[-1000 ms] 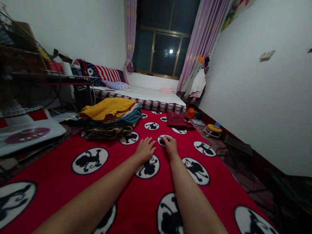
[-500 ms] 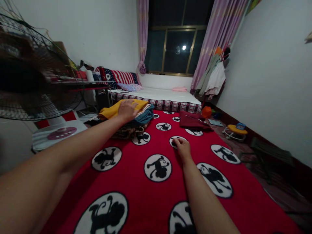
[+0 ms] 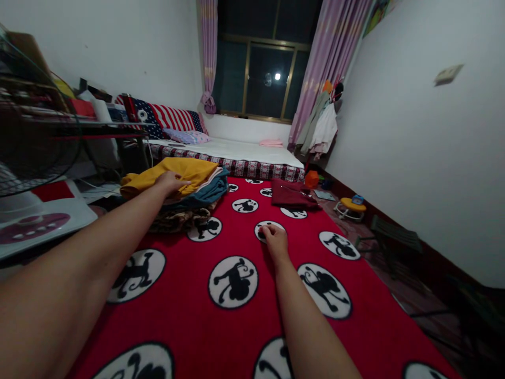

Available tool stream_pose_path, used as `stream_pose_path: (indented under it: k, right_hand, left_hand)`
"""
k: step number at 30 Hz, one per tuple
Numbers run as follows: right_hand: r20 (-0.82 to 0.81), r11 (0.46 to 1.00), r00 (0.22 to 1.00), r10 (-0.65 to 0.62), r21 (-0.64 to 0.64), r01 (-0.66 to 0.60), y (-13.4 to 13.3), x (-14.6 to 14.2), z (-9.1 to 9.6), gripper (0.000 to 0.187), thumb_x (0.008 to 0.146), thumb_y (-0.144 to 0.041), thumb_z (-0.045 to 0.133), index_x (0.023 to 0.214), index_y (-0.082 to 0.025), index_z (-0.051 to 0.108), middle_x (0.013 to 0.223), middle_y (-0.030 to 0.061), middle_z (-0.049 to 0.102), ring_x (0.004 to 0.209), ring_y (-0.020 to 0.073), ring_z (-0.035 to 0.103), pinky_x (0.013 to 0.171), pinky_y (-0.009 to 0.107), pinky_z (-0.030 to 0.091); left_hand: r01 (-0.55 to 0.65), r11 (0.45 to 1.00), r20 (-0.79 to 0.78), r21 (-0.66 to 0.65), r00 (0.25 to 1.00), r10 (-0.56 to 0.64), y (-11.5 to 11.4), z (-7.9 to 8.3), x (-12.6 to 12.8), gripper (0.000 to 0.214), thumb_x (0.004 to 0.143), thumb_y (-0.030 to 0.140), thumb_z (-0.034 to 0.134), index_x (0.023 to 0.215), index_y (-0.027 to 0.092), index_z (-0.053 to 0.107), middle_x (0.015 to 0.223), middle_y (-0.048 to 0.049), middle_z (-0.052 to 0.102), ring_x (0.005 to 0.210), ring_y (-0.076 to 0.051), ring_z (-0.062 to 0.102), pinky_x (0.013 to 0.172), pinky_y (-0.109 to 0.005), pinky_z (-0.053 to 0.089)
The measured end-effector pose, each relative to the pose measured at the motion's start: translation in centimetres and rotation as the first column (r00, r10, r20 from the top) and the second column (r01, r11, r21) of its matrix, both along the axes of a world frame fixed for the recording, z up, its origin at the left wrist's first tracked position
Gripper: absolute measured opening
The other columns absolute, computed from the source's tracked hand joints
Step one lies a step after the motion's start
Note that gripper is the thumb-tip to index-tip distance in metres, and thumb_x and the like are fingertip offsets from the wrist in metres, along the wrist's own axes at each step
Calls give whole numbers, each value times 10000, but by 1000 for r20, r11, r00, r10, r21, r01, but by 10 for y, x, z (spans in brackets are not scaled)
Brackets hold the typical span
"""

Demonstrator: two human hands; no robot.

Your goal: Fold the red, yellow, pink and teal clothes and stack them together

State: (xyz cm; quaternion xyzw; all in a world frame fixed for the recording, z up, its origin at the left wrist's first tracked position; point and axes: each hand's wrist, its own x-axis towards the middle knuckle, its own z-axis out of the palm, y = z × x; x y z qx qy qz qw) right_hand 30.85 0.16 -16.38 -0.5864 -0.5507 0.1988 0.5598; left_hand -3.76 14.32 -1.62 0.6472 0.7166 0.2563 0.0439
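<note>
My left hand (image 3: pixel 171 182) lies on a folded yellow garment (image 3: pixel 193 169) at the top of a clothes pile, its fingers stretched over the cloth. Beneath the yellow layer, a pale edge and a teal garment (image 3: pixel 207 192) show, with a brown patterned cloth (image 3: pixel 179 218) at the bottom. My right hand (image 3: pixel 276 239) rests low over the red blanket (image 3: pixel 189 284), on a white circle with a black monkey figure. Its fingers are curled together; whatever they pinch, if anything, is hidden. Farther off, a folded maroon garment (image 3: pixel 292 195) lies on the blanket by the right edge.
A bed with a white sheet (image 3: pixel 236 151) stands across the far end under the window. At left are a fan (image 3: pixel 35 152) and a cluttered desk (image 3: pixel 114 125). Along the right wall stand a yellow-topped stool (image 3: pixel 353 205) and a dark folding stool (image 3: pixel 396 234).
The view has turned right, so everything sits farther left. My left hand has slid toward the near side of the yellow garment. My right hand stays at the same circle.
</note>
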Motion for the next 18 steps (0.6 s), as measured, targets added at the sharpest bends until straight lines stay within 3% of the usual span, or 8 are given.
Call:
stream_pose_path:
  k: [7,10,12,14,16,18]
  right_hand:
    - [-53,1000,999,-9,-5,8,-3,-3,5,253,755,-389,557,680,-213,722,717,33,720,695,194,635,666,282,466]
    - [-98,1000,995,6,15,-5,-6,-4,7,233,733,-375,577,653,-209,720,695,31,716,680,190,631,655,279,462]
    - [-144,999,989,18,31,-14,-7,-5,9,224,711,-379,600,637,-201,716,684,33,715,676,192,634,646,279,464]
    - [-212,998,977,24,54,-13,-9,-5,12,253,700,-416,610,648,-191,712,700,43,721,691,198,646,649,283,473]
    - [-301,997,954,16,79,9,-10,-4,17,339,717,-491,584,698,-177,709,756,65,736,739,207,668,678,293,490]
    - [-395,995,918,1,94,39,-12,-2,23,469,749,-589,514,769,-159,700,819,99,747,797,220,688,710,308,500]
  left_hand:
    - [-23,996,-18,81,1000,25,-20,7,13,361,779,348,678,1048,107,667,1039,-102,691,918,-226,580,783,-287,433]
    - [-50,974,24,222,999,45,-35,24,28,298,801,334,607,1032,163,688,1058,-99,684,958,-270,600,802,-325,448]
    - [-20,925,68,379,998,-6,-52,38,44,270,800,318,580,991,169,700,1058,-97,677,968,-273,601,826,-335,454]
    - [97,847,62,523,987,-151,-77,48,63,239,799,302,565,941,169,704,1044,-87,666,966,-256,596,848,-328,454]
    - [302,752,-21,586,933,-359,-113,45,81,210,814,294,545,904,180,696,1001,-67,657,933,-229,596,836,-314,457]
    - [572,658,-162,489,801,-576,-156,26,96,169,819,268,542,864,191,687,938,-50,655,870,-207,600,774,-301,460]
